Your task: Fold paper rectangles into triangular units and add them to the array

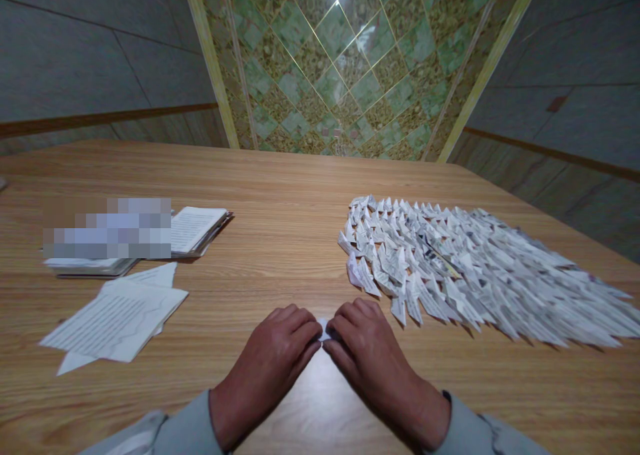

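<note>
The left hand (285,338) and right hand (364,341) meet low over a wood-grain bench (270,241), each grip pinching 1 small white paper (324,323) from opposite sides. The paper lies directly between them, touching both, neither nearer; its long axis is hidden. Folded paper pieces (450,268) spread rightward; loose printed sheets (117,318) lie left.

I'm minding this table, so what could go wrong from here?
The paper is mostly hidden by the left hand and right hand, so a crooked crease might go unnoticed. The folded papers crowd near the right hand, so a sweep could scatter some. The loose sheets overlap and might slide.
</note>
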Demonstrator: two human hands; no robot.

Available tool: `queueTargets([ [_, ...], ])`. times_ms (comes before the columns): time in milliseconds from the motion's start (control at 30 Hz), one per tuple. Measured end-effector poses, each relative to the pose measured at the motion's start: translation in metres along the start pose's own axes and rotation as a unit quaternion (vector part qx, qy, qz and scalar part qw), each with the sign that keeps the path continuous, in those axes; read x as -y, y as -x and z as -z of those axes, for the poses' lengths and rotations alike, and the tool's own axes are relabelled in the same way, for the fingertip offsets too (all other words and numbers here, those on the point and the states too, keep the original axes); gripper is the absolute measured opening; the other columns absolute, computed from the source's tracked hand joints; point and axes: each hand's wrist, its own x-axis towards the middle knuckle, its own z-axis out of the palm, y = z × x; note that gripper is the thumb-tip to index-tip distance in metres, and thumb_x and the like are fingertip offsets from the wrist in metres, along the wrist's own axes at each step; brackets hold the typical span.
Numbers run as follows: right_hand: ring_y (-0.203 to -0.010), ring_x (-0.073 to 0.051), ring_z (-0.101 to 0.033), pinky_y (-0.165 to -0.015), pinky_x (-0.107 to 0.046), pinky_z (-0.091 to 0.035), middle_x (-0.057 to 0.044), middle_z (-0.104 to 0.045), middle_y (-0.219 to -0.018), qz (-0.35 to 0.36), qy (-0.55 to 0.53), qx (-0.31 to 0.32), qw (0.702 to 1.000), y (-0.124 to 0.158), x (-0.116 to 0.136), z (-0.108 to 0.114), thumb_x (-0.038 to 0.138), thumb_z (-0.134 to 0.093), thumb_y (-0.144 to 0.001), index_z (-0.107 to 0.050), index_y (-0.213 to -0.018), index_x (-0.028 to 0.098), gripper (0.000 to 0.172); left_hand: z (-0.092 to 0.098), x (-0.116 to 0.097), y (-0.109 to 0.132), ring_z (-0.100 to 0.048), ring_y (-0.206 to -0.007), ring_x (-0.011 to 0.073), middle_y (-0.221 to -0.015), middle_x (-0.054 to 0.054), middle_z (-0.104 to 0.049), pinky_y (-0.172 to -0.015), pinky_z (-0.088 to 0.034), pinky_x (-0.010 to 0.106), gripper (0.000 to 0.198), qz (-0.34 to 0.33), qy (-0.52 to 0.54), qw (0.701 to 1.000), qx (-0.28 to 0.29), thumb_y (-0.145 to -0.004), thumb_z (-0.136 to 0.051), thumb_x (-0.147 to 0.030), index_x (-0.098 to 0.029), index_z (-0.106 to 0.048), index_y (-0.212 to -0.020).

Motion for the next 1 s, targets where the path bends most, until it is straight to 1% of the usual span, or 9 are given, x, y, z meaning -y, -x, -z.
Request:
queueTargets([
  [133,-0.089,-0.023,-0.053,-0.082,-0.035,-0.038,-0.002,-0.066,-0.093,-0.001,-0.007,0.003,1.000,0.001,0.001,0.002,0.021,-0.079,-0.086,-0.065,-0.090,0.020,0.014,-0.002,0.001,0.001,-0.062,-0.081,0.0227,-0.089,0.006,-0.069,-0.074,-0.050,0.035,0.018,-0.006,0.030,0.999,-0.027,-0.100,-0.051,-0.015,-0.018,-0.067,-0.096],
  [233,-0.085,-0.022,-0.053,-0.078,-0.034,-0.036,-0.002,-0.066,-0.087,0.012,-0.003,-0.029,1.000,0.000,-0.002,0.000,0.017,-0.076,-0.087,-0.066,-0.087,0.020,0.011,-0.002,0.002,0.001,-0.062,-0.081,0.0221,-0.087,0.006,-0.069,-0.075,-0.050,0.034,0.019,-0.007,0.065,0.997,-0.047,-0.102,-0.049,-0.017,-0.018,-0.067,-0.097],
  [333,-0.079,-0.020,-0.052,-0.075,-0.033,-0.034,-0.002,-0.065,-0.080,0.037,-0.017,-0.072,0.997,0.000,-0.003,-0.001,0.019,-0.070,-0.093,-0.065,-0.082,0.019,0.013,0.002,0.000,0.001,-0.061,-0.085,0.0229,-0.093,0.006,-0.070,-0.076,-0.048,0.035,0.012,-0.022,0.079,0.995,-0.061,-0.101,-0.054,-0.020,-0.019,-0.066,-0.103],
  [400,-0.077,-0.020,-0.051,-0.074,-0.033,-0.034,-0.002,-0.064,-0.078,0.050,-0.034,-0.092,0.994,0.000,-0.002,0.000,0.023,-0.063,-0.099,-0.064,-0.081,0.018,0.019,0.004,-0.001,0.000,-0.061,-0.085,0.0232,-0.094,0.006,-0.070,-0.074,-0.047,0.035,0.010,-0.034,0.070,0.994,-0.077,-0.100,-0.058,-0.023,-0.020,-0.066,-0.104],
  [567,-0.075,-0.019,-0.049,-0.074,-0.033,-0.033,-0.002,-0.063,-0.074,0.058,-0.065,-0.107,0.990,0.002,0.000,0.006,0.041,-0.043,-0.107,-0.063,-0.078,0.018,0.042,0.007,-0.004,0.002,-0.056,-0.073,0.0205,-0.079,0.004,-0.067,-0.065,-0.042,0.032,0.018,-0.047,0.062,0.991,-0.111,-0.103,-0.053,-0.023,-0.020,-0.068,-0.092],
  [667,-0.073,-0.019,-0.049,-0.074,-0.034,-0.032,-0.002,-0.062,-0.072,0.067,-0.067,-0.103,0.990,0.002,0.002,0.009,0.044,-0.037,-0.108,-0.062,-0.075,0.018,0.048,0.007,-0.006,0.003,-0.056,-0.072,0.0200,-0.077,0.004,-0.066,-0.065,-0.041,0.032,0.024,-0.047,0.086,0.989,-0.108,-0.104,-0.049,-0.024,-0.019,-0.067,-0.089],
  [833,-0.077,-0.020,-0.050,-0.075,-0.034,-0.034,-0.004,-0.065,-0.078,0.085,-0.054,-0.093,0.991,0.001,0.003,0.014,0.043,-0.039,-0.108,-0.064,-0.085,0.018,0.043,0.012,-0.010,0.001,-0.056,-0.073,0.0201,-0.076,0.005,-0.064,-0.065,-0.041,0.032,0.029,-0.035,0.111,0.989,-0.094,-0.106,-0.045,-0.025,-0.019,-0.064,-0.085],
  [933,-0.074,-0.019,-0.048,-0.074,-0.034,-0.033,-0.002,-0.063,-0.072,0.109,-0.029,-0.104,0.988,0.000,0.000,0.013,0.040,-0.040,-0.108,-0.062,-0.075,0.019,0.045,0.014,-0.011,0.000,-0.055,-0.073,0.0199,-0.076,0.004,-0.063,-0.064,-0.041,0.031,0.027,-0.030,0.119,0.988,-0.093,-0.105,-0.046,-0.024,-0.019,-0.063,-0.084],
  [1000,-0.072,-0.019,-0.048,-0.074,-0.034,-0.033,-0.002,-0.063,-0.069,0.118,-0.025,-0.120,0.985,-0.001,-0.001,0.011,0.041,-0.042,-0.108,-0.061,-0.072,0.019,0.046,0.014,-0.012,-0.001,-0.055,-0.072,0.0195,-0.076,0.004,-0.063,-0.064,-0.041,0.030,0.027,-0.031,0.120,0.987,-0.100,-0.105,-0.046,-0.024,-0.019,-0.062,-0.084],
])
